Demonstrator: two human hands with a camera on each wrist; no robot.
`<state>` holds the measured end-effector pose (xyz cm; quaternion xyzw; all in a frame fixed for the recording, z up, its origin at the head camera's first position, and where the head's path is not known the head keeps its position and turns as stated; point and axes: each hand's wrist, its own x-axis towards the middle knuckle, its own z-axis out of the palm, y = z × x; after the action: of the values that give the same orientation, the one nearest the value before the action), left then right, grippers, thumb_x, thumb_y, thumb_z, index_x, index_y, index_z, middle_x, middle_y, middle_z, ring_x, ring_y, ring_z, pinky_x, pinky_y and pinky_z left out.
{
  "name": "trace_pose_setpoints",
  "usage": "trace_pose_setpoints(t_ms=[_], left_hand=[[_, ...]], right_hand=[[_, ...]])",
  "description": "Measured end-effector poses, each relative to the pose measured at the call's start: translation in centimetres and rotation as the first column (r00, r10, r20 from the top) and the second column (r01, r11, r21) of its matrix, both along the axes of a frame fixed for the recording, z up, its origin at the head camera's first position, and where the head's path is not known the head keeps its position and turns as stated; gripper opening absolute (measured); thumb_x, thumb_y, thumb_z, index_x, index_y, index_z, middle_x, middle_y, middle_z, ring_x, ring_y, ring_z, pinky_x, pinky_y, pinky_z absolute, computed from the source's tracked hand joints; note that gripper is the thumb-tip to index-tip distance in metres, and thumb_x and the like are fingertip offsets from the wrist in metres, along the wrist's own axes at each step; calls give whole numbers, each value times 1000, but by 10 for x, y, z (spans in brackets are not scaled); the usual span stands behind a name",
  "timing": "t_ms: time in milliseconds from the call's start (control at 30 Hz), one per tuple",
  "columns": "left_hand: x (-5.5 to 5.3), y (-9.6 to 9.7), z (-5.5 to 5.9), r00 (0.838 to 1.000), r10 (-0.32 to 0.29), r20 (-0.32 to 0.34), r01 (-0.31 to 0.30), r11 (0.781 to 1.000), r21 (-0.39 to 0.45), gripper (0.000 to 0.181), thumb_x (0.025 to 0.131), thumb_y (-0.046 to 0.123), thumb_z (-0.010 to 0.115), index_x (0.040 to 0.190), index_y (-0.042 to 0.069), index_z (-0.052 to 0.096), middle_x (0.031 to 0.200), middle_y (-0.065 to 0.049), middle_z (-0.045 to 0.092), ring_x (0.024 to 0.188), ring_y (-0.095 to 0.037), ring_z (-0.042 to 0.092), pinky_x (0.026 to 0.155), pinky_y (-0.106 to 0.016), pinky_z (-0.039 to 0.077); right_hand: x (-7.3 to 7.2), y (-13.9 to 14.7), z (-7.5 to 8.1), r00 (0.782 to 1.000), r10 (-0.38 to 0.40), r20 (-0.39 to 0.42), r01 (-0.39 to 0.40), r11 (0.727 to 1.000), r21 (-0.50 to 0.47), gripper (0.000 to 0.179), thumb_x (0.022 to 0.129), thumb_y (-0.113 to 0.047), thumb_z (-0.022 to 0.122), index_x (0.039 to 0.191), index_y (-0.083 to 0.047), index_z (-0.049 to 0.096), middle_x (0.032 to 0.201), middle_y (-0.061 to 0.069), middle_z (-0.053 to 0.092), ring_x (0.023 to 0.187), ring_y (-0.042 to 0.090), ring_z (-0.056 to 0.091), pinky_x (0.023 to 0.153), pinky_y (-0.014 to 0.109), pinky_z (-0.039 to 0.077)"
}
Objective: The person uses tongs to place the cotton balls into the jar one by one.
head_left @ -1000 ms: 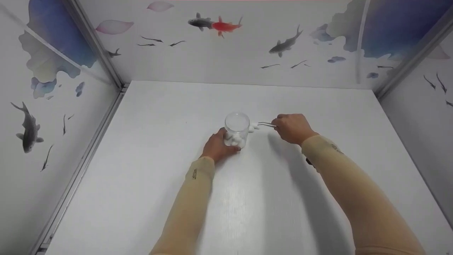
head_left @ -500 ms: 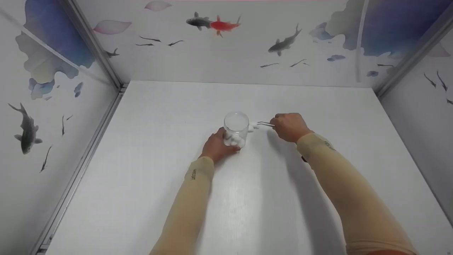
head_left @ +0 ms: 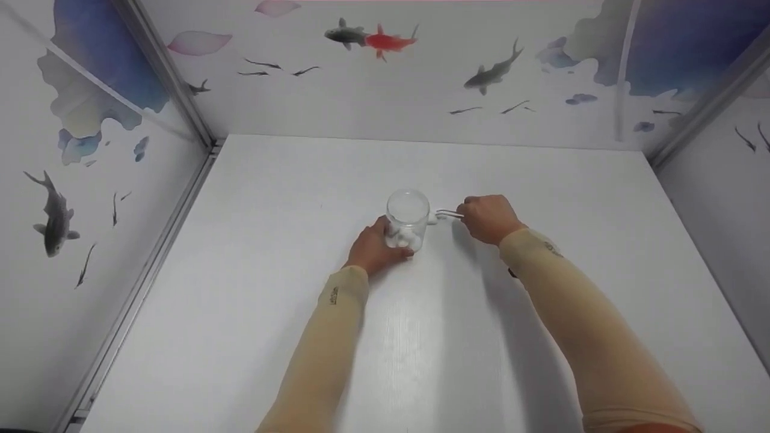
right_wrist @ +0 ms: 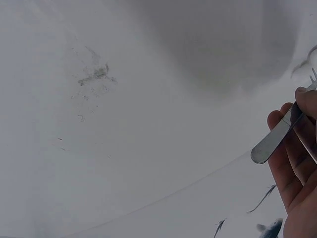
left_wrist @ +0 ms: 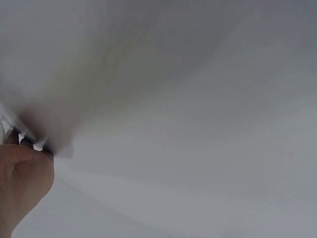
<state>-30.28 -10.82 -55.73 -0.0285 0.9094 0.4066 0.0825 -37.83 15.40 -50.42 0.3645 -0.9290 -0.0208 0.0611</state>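
Note:
A clear, open-topped jar (head_left: pixel 409 221) with several white cotton balls (head_left: pixel 403 237) at its bottom stands on the white table. Round its lower left side my left hand (head_left: pixel 374 249) grips it, the thumb at the front. Metal tweezers (head_left: pixel 451 213) are pinched in my right hand (head_left: pixel 490 218), pointing left. Their tips reach small white cotton balls (head_left: pixel 432 220) lying just right of the jar, partly hidden behind it. In the right wrist view the rounded end of the tweezers (right_wrist: pixel 271 144) sticks out beyond my fingers. The left wrist view catches only part of my left hand (left_wrist: pixel 25 176).
The white tabletop (head_left: pixel 271 210) spreads around both hands. A back wall (head_left: pixel 409 102) painted with fish and side walls with metal frame rails (head_left: pixel 162 72) enclose it. Both forearms wear beige sleeves (head_left: pixel 337 337).
My right hand has shifted slightly left, bringing the tweezer tips closer to the jar and over the cotton balls. My left hand keeps its grip on the jar; the head view has drifted a little.

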Motion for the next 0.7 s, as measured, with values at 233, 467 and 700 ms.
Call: trace_pose_setpoints(t_ms=[233,467,700], left_hand=[[1,0,1,1000,3,3,-3,1000,11,98,74,48,86,153,15,39,138,-6,55,132,-25,46,113,-40,35],[4,2,7,1000,1,30,-1,1000,2,90,76,48,86,148,16,42,135,-4,55,129,-23,48,111,-38,37],[4,1,8,1000,-1,20,1,1000,-16,95,76,47,85,152,13,38,140,-6,54,133,-24,46,113,-38,34]], right_hand=[[-2,3,-6,1000,-4,4,4,1000,8,11,89,-6,74,99,-6,77,88,10,71,70,25,68,65,42,59],[-1,1,-6,999,-14,-32,15,1000,22,7,91,-6,70,87,-6,76,77,8,68,57,21,58,54,43,55],[-2,1,-6,998,-20,-67,22,1000,21,12,90,-3,66,83,-6,75,69,7,64,51,19,48,46,41,50]])
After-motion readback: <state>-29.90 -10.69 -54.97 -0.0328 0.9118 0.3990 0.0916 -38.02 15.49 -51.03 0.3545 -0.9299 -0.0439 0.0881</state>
